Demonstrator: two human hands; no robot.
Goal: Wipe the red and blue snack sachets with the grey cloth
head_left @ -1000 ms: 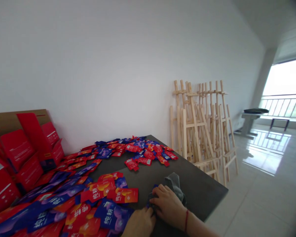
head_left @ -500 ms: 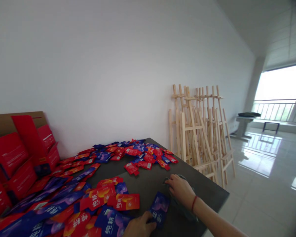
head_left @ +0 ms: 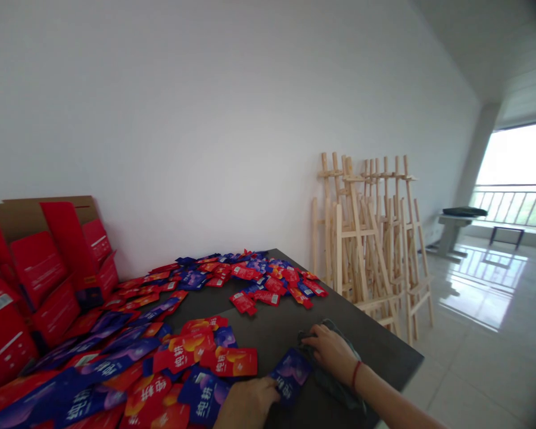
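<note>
We have boxes (head_left: 40, 259) at left, then packets (head_left: 185, 351) strewn over the worktop (head_left: 259, 330). Our left hand (head_left: 252, 400) pinches a blue packet (head_left: 292, 372) lying there by its near end; beside it, our right hand (head_left: 333, 351) lies on a cloth (head_left: 340, 392), whether gripping we cannot tell. Easels (head_left: 338, 250) stand at right.

I grip the blue packet (head_left: 292, 374), purple-patterned with white characters, at its near-left corner, printed face up. I partly cover the grey-green cloth (head_left: 339, 388); it lies crumpled just right of the packet.
</note>
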